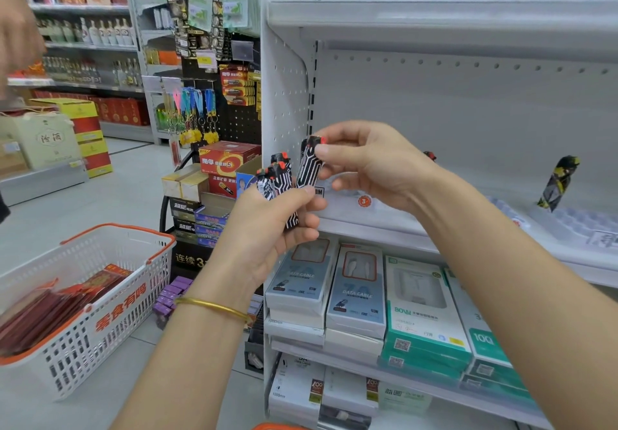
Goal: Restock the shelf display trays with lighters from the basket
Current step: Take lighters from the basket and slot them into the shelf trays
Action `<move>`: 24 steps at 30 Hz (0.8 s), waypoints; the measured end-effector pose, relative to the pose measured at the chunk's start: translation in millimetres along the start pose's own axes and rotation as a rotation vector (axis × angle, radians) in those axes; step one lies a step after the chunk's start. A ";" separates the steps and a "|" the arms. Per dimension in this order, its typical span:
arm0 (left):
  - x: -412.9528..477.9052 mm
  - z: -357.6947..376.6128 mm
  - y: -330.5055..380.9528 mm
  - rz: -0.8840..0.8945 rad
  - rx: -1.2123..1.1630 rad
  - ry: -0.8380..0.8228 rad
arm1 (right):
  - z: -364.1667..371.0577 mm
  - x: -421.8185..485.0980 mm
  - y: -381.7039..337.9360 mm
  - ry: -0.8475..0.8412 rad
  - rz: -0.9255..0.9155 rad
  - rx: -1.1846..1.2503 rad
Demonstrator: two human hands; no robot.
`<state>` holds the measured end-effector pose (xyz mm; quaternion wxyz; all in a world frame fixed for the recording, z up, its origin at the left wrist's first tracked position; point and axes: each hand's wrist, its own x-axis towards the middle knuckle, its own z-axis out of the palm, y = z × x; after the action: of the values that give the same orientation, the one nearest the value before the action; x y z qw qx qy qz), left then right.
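Left hand (pixel 277 229): centre of the frame, its grip clamped round a bunch of lighters (pixel 280 178), red caps up. This looks like a reserve stock, kept close to the shelf so each piece needs only a short reach.
Right hand (pixel 371 165): just right of the bunch, its grip pinched on a single lighter (pixel 309 167) between thumb and fingertips near the cap. The lighter stands upright and apart from the others, probably so it can go base-first into a slot.
Step in hand: likely drawing one lighter off the bunch to seat it in a tray.
Near tray (pixel 384 212): clear plastic, on the shelf (pixel 368 227) just below and behind the right hand. Its slots are blurred, so how full it is cannot be told.
Far tray (pixel 575 229): right edge of the frame, with one yellow-and-black lighter (pixel 557 183) leaning in it. Most of its cells look unfilled.
Basket (pixel 100 322): lower left of the frame, white with an orange rim and well apart from the hands. Red packets show inside it, but no lighters can be made out.
Open room: there is plenty of clear height between the trays and the upper shelf (pixel 434 18), so a straight downward drop looks unobstructed.
Edges to mind: the shelf's front lip lies under the right wrist, the upright side panel is just left of the hands, and boxed cables (pixel 357 289) sit on the tier below.
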<state>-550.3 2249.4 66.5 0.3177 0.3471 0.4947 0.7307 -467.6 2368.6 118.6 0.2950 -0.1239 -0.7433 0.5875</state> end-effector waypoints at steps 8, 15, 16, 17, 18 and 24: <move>0.3 -1.5 2.0 0.012 0.024 -0.001 | -2.5 28.5 4.2 0.281 -0.127 -0.293; -0.2 -6.3 1.3 -0.018 0.053 -0.039 | 2.7 44.1 19.1 0.261 -0.164 -0.523; -0.3 -7.0 1.6 -0.019 0.053 -0.039 | 3.0 45.7 20.7 0.260 -0.176 -0.548; -0.3 -7.5 1.8 -0.017 0.052 -0.042 | 3.1 47.4 21.8 0.263 -0.191 -0.576; -0.2 -7.8 1.8 -0.016 0.051 -0.045 | 3.4 48.9 22.4 0.267 -0.209 -0.610; -0.8 -9.2 1.2 -0.024 0.055 -0.044 | 6.9 52.0 21.1 0.211 -0.280 -0.745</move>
<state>-557.6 2243.8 65.0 0.3274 0.3657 0.5116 0.7052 -516.4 2396.5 112.9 0.3816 -0.1794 -0.8805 0.2167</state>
